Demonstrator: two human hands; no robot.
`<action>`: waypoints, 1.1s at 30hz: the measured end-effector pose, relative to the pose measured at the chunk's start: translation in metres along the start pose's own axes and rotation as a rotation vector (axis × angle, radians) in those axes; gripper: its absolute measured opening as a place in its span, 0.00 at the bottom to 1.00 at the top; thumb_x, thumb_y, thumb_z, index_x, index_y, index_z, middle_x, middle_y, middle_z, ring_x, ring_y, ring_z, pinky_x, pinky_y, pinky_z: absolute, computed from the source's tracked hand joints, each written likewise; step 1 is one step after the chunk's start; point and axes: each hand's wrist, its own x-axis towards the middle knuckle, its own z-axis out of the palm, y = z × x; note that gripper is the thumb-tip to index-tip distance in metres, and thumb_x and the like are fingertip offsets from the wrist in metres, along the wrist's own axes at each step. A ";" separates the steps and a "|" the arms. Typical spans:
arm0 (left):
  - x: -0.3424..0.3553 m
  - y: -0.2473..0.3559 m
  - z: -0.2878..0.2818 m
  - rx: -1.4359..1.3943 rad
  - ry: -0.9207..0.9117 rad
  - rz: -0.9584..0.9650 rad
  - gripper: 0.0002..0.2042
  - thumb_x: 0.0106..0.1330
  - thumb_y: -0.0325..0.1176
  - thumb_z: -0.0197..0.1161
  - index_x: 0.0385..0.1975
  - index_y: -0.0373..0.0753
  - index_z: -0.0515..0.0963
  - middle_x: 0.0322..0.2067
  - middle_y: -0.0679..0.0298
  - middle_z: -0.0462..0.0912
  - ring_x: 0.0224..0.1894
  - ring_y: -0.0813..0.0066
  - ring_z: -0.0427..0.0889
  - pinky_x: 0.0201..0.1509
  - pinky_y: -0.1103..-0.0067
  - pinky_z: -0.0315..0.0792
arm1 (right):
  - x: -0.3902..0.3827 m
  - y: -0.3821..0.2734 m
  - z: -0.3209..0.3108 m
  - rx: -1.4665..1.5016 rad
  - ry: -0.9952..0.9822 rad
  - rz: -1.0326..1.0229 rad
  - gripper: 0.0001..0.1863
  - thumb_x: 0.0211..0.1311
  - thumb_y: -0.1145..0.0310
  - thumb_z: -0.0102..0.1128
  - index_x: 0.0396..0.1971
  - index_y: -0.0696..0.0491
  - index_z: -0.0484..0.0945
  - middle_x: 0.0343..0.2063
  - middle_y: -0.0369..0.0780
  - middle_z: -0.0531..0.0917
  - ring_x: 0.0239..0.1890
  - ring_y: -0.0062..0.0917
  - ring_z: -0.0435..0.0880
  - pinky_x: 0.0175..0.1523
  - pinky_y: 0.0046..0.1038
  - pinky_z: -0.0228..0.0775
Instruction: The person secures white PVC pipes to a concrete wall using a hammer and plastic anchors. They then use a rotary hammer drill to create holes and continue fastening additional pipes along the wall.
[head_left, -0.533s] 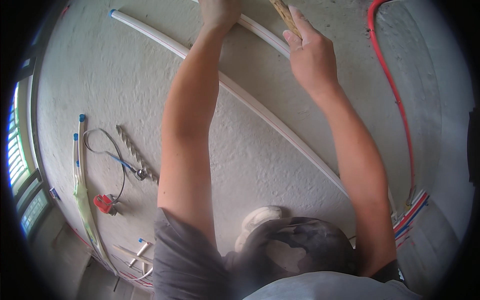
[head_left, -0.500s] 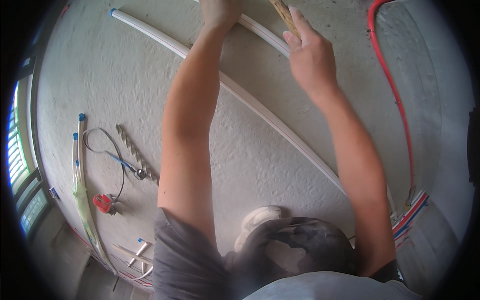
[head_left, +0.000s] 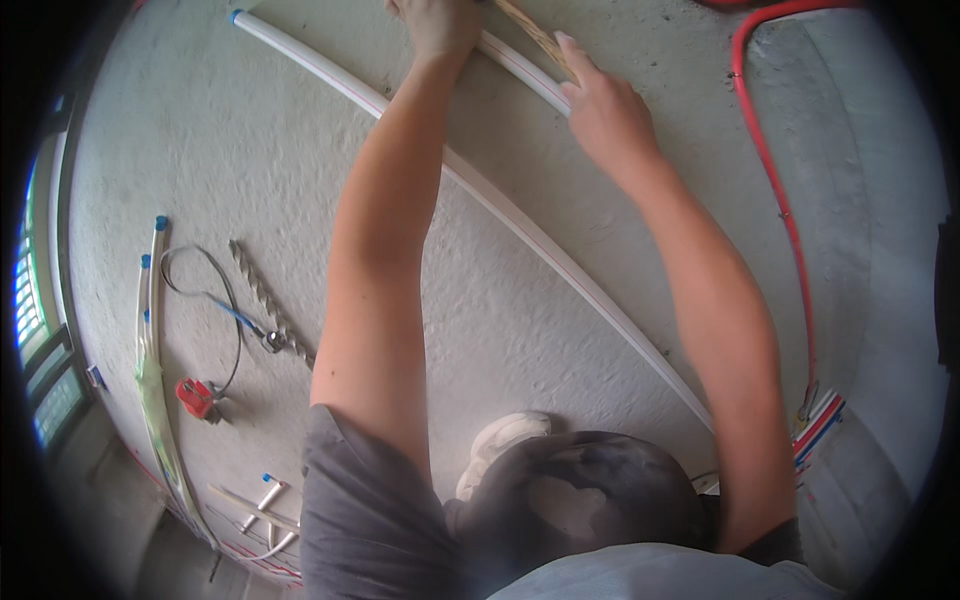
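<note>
My right hand [head_left: 610, 108] is wrapped round the wooden handle [head_left: 540, 37] of a tool whose head lies outside the view or behind my left hand. My left hand [head_left: 440, 28] reaches to the top edge, over a short white pipe [head_left: 522, 70] with a red line along it. Most of its fingers are cut off by the picture's edge, so its grip does not show. Below both hands, a longer white pipe [head_left: 540, 240] with a blue cap slants across the grey concrete floor [head_left: 520, 320], passing under both forearms.
A long drill bit [head_left: 262, 290], a grey cable [head_left: 236, 345] and a red tool part [head_left: 197, 397] lie to the left. Beyond them are several capped pipes [head_left: 157, 300]. A red conduit [head_left: 765, 140] runs down the right, near red, white and blue pipes [head_left: 820, 430].
My right hand has shifted slightly left, and the wooden handle now tilts lower toward my left hand. The view has shifted a little.
</note>
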 end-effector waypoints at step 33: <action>0.028 -0.038 -0.006 0.118 -0.445 0.068 0.18 0.63 0.29 0.62 0.53 0.30 0.80 0.63 0.41 0.77 0.71 0.39 0.70 0.76 0.53 0.66 | -0.402 0.202 -0.158 0.136 -0.307 0.547 0.26 0.71 0.72 0.59 0.68 0.61 0.75 0.44 0.42 0.84 0.44 0.27 0.82 0.52 0.34 0.78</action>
